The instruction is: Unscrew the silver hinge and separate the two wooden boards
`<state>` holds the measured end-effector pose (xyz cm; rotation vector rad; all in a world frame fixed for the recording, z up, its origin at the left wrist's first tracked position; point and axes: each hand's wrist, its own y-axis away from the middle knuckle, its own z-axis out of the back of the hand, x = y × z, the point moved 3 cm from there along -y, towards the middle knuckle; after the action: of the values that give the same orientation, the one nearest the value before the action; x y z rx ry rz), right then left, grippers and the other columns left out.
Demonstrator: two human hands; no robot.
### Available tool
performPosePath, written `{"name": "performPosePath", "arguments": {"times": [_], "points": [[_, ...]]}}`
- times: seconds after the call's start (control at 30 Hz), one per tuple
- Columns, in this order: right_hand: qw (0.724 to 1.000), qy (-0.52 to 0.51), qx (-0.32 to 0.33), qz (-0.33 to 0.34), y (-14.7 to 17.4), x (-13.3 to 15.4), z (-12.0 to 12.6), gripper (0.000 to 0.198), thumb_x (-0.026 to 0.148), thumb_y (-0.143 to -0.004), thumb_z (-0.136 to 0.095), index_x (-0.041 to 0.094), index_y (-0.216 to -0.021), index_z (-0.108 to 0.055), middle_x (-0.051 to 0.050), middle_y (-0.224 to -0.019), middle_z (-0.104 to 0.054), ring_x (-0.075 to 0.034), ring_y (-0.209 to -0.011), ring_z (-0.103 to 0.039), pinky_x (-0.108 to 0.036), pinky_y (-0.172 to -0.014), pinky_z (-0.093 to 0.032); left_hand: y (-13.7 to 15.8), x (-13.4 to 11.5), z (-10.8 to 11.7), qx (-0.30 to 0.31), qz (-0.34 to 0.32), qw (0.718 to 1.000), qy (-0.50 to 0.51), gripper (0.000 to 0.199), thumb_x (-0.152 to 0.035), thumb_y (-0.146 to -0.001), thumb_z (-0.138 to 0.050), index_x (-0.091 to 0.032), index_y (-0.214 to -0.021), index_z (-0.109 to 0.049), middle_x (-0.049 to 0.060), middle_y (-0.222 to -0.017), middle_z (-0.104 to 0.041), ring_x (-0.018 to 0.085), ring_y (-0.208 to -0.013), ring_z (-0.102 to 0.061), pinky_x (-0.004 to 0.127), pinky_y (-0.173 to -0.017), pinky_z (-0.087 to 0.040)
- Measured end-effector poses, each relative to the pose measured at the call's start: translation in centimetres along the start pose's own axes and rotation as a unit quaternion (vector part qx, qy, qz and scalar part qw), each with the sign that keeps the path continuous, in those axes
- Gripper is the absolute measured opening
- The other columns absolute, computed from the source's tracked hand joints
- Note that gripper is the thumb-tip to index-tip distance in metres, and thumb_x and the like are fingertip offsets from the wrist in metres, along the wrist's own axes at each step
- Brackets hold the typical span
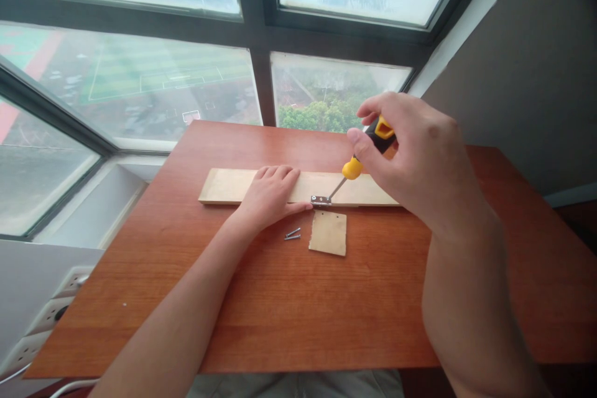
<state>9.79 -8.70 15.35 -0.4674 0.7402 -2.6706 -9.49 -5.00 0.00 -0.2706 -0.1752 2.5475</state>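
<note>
No text, number, brand or sign can be read.
The screwdriver (385,128), right of the frame's centre, has its handle partly covered by the right hand (415,158), and no lettering can be made out on the part that shows. Any marks on the wall sockets (45,316) at the lower left are too small to tell. At the upper left, the sports field (163,68) outside bears white lines, with no legible letters or figures.
</note>
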Motion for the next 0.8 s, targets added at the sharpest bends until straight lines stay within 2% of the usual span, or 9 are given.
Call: {"name": "performPosePath", "arguments": {"times": [0.07, 0.13, 0.27, 0.37, 0.43, 0.53, 0.6, 0.67, 0.8], "points": [[1.000, 0.010, -0.011, -0.010, -0.1, 0.0, -0.3, 0.020, 0.036, -0.090, -0.053, 0.026, -0.104, -0.063, -0.004, -0.092, -0.068, -0.023, -0.079, -0.062, -0.039, -0.072, -0.047, 0.0, 0.0, -0.1, 0.000, 0.001, 1.000, -0.001, 0.066, -0.066, -0.081, -0.057, -0.019, -0.127, -0.049, 0.014, -0.127, -0.056, 0.032, -0.117, -0.051, 0.043, -0.100, -0.034], [1.000, 0.000, -0.008, 0.007, -0.1, 0.3, -0.4, 0.019, 0.029, -0.090, -0.052, 0.026, -0.106, -0.062, -0.002, -0.094, -0.069, -0.022, -0.081, -0.063, -0.037, -0.072, -0.047, -0.1, 0.0, -0.1, -0.002, 0.002, 1.000, -0.004, 0.067, -0.066, -0.081, -0.056, -0.019, -0.128, -0.048, 0.014, -0.127, -0.057, 0.032, -0.117, -0.051, 0.043, -0.100, -0.034], [0.997, -0.041, 0.008, 0.064, 0.0, 1.2, -0.2, 0.031, 0.013, -0.085, -0.050, 0.024, -0.113, -0.057, -0.004, -0.109, -0.066, -0.021, -0.099, -0.062, -0.035, -0.088, -0.048, -0.1, 0.0, -0.2, -0.005, 0.002, 1.000, -0.011, 0.066, -0.066, -0.081, -0.056, -0.019, -0.126, -0.049, 0.014, -0.127, -0.057, 0.032, -0.116, -0.052, 0.042, -0.100, -0.035], [0.995, -0.052, 0.029, 0.076, 0.1, 1.4, 0.0, 0.037, 0.010, -0.083, -0.048, 0.028, -0.114, -0.054, -0.004, -0.117, -0.063, -0.021, -0.106, -0.059, -0.036, -0.093, -0.047, -0.1, 0.0, -0.3, -0.009, 0.004, 1.000, -0.012, 0.066, -0.066, -0.081, -0.057, -0.019, -0.126, -0.049, 0.014, -0.127, -0.057, 0.032, -0.115, -0.052, 0.042, -0.100, -0.035], [0.997, -0.041, 0.020, 0.069, 0.0, 1.2, 0.0, 0.028, 0.015, -0.086, -0.050, 0.030, -0.109, -0.056, -0.003, -0.112, -0.065, -0.022, -0.103, -0.060, -0.038, -0.090, -0.048, -0.1, 0.1, -0.3, -0.010, 0.003, 1.000, -0.013, 0.067, -0.067, -0.081, -0.056, -0.019, -0.127, -0.049, 0.014, -0.127, -0.057, 0.032, -0.116, -0.052, 0.042, -0.100, -0.034], [0.999, -0.019, -0.014, 0.046, -0.1, 0.6, -0.2, 0.012, 0.031, -0.091, -0.054, 0.028, -0.100, -0.060, -0.002, -0.094, -0.068, -0.023, -0.088, -0.064, -0.039, -0.078, -0.049, -0.1, 0.2, -0.4, -0.010, 0.005, 1.000, -0.009, 0.069, -0.068, -0.080, -0.056, -0.019, -0.128, -0.048, 0.014, -0.128, -0.057, 0.032, -0.117, -0.051, 0.042, -0.101, -0.034], [0.999, -0.016, -0.023, 0.029, -0.2, 0.2, -0.5, 0.014, 0.034, -0.091, -0.054, 0.026, -0.100, -0.061, -0.001, -0.090, -0.069, -0.022, -0.082, -0.065, -0.037, -0.071, -0.048, -0.2, 0.4, -0.5, -0.011, 0.007, 1.000, -0.005, 0.070, -0.069, -0.080, -0.056, -0.019, -0.129, -0.048, 0.014, -0.128, -0.057, 0.032, -0.117, -0.051, 0.042, -0.101, -0.034], [1.000, -0.014, -0.022, 0.015, -0.2, 0.0, -0.7, 0.017, 0.030, -0.090, -0.053, 0.026, -0.105, -0.061, -0.002, -0.095, -0.070, -0.022, -0.083, -0.065, -0.036, -0.070, -0.047, -0.3, 0.5, -0.5, -0.012, 0.008, 1.000, -0.002, 0.071, -0.069, -0.079, -0.057, -0.020, -0.129, -0.048, 0.014, -0.128, -0.057, 0.032, -0.117, -0.051, 0.042, -0.101, -0.034], [1.000, -0.023, -0.006, 0.012, -0.1, 0.3, -0.6, 0.030, 0.022, -0.087, -0.051, 0.028, -0.117, -0.055, -0.003, -0.105, -0.068, -0.022, -0.088, -0.064, -0.040, -0.081, -0.049, -0.3, 0.5, -0.6, -0.014, 0.006, 1.000, -0.002, 0.071, -0.069, -0.079, -0.057, -0.020, -0.130, -0.048, 0.014, -0.128, -0.057, 0.032, -0.116, -0.051, 0.042, -0.101, -0.034]]}}
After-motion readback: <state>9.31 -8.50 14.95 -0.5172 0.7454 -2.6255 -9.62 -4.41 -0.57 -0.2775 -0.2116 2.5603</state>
